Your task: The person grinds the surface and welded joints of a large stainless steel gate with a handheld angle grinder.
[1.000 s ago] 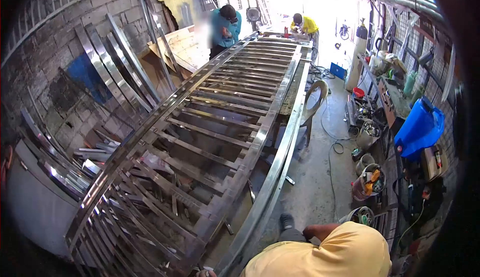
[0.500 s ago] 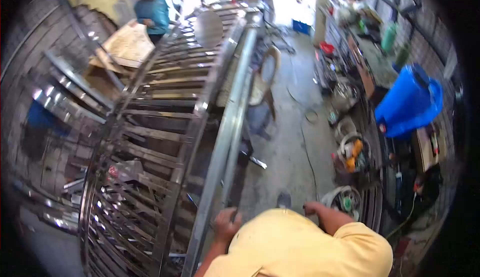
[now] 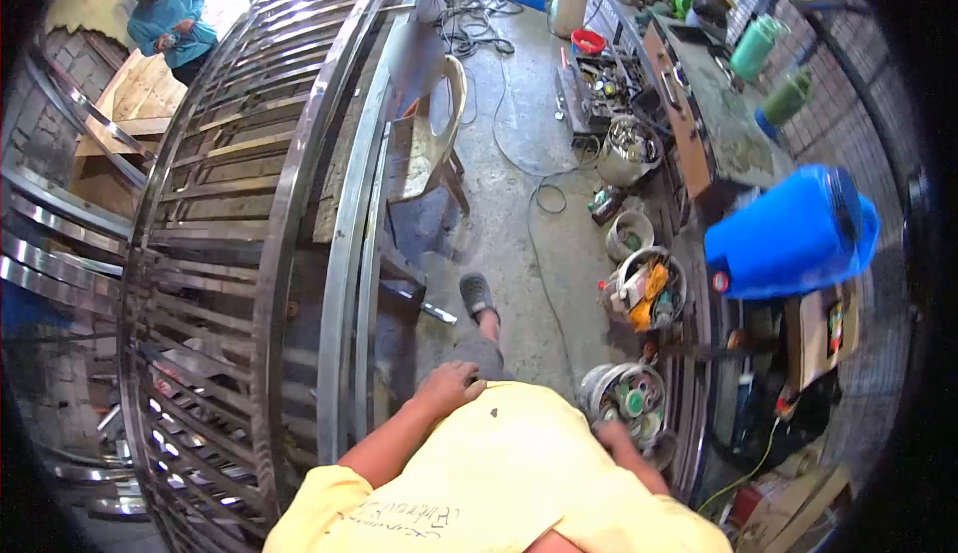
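Observation:
My left hand [image 3: 451, 386] hangs in front of my left thigh, beside the yellow shirt [image 3: 479, 453]. Its fingers are loosely apart and nothing shows in them. My right hand [image 3: 616, 437] is low by my other side, close to a bucket of small round parts [image 3: 636, 401]; its fingers are mostly hidden. To the left of my left hand run long steel tubes [image 3: 349, 283], apart from it. Beyond them lies a large metal grille [image 3: 215, 224] with many bars.
A plastic chair [image 3: 429, 154] stands by the tubes. Several buckets, one holding orange items [image 3: 651, 298], line the right side below a blue jerrycan [image 3: 783, 239]. A cable [image 3: 544, 283] crosses the floor. A person in teal [image 3: 170, 19] stands at the far left.
My view has swung and moved forward along the aisle. My left hand has come from beside the tubes to my thigh, and one foot now shows ahead.

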### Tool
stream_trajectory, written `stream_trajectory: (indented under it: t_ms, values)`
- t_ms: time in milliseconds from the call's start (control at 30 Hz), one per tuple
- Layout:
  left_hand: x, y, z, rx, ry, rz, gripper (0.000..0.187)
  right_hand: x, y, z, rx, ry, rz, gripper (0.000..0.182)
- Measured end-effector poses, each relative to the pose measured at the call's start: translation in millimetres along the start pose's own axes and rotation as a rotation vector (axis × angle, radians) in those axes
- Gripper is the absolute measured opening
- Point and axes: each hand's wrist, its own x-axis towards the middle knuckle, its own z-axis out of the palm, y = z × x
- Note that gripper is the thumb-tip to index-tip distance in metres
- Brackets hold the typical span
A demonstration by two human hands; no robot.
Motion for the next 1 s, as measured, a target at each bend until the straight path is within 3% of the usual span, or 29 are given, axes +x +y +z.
stream_trajectory:
  t_ms: [33,67,100,133,200,300,333,400,467,500,533,567,667,700,733,767,867,1000]
  values:
    - [24.6,-1.3,-7.7,0.019,0.019,0.036,0.052,-3.3,-2.0,-3.6,-0.035,-0.010,-0.104,0.048]
    - [50.3,-1.8,-16.7,0.025,-0.008,0.030,0.052,49.2,19.4,41.0,-0.003,0.065,0.009,0.046]
    - [75.9,-3.2,-27.2,0.034,-0.035,0.023,0.053,45.2,12.5,18.1,-0.097,0.068,-0.231,0.043]
    - [101.4,-5.8,-40.7,0.046,-0.066,0.016,0.053,30.4,-9.0,-12.4,0.292,0.076,0.065,0.038]
    - [147.0,-5.6,-75.3,0.034,-0.054,0.043,0.053,23.5,-15.8,-70.5,0.034,0.203,-0.465,0.041]
    - [216.0,-9.0,-130.5,0.036,0.061,0.097,0.052,64.2,-62.0,-168.7,-0.141,0.085,-0.213,0.045]
    - [242.1,-13.3,-149.1,0.045,0.120,0.118,0.052,83.2,-71.8,-198.7,0.340,0.223,0.131,0.049]
    - [303.7,-22.4,-190.4,0.056,0.293,0.121,0.049,117.9,-83.9,-273.3,0.554,0.356,0.132,0.049]
    - [360.8,-25.7,-234.5,0.076,0.479,0.098,0.049,72.0,-178.2,-399.7,0.493,0.528,0.140,0.046]
    - [389.6,-24.4,-257.4,0.062,0.557,0.072,0.050,107.5,-165.8,-407.7,0.660,0.576,0.036,0.038]
    - [420.8,-26.8,-273.4,0.052,0.613,0.064,0.051,134.3,-163.0,-421.7,0.824,0.610,-0.077,0.030]
    - [451.3,-27.0,-290.4,0.043,0.674,0.057,0.051,93.9,-215.4,-473.4,0.974,0.503,-0.029,0.031]
    - [520.6,-8.0,-343.7,0.089,0.701,-0.107,0.061,151.8,-210.2,-493.9,0.573,0.676,-0.220,0.031]
    - [542.8,-6.0,-351.7,0.114,0.719,-0.199,0.066,159.7,-215.9,-508.8,0.652,0.494,-0.171,0.042]
    - [559.7,-6.3,-358.1,0.140,0.736,-0.291,0.071,160.9,-216.2,-523.1,0.577,0.399,-0.091,0.042]
    - [575.8,-10.2,-364.2,0.037,0.704,-0.385,0.070,151.0,-229.3,-537.9,0.445,0.467,-0.076,0.044]
    - [608.4,-49.6,-353.8,-0.100,0.566,-0.606,0.064,239.4,-149.0,-532.0,0.126,0.296,-0.171,0.044]
    - [595.8,-62.9,-349.5,-0.056,0.540,-0.591,0.056,295.4,-120.5,-616.8,-0.166,0.157,-0.280,0.040]
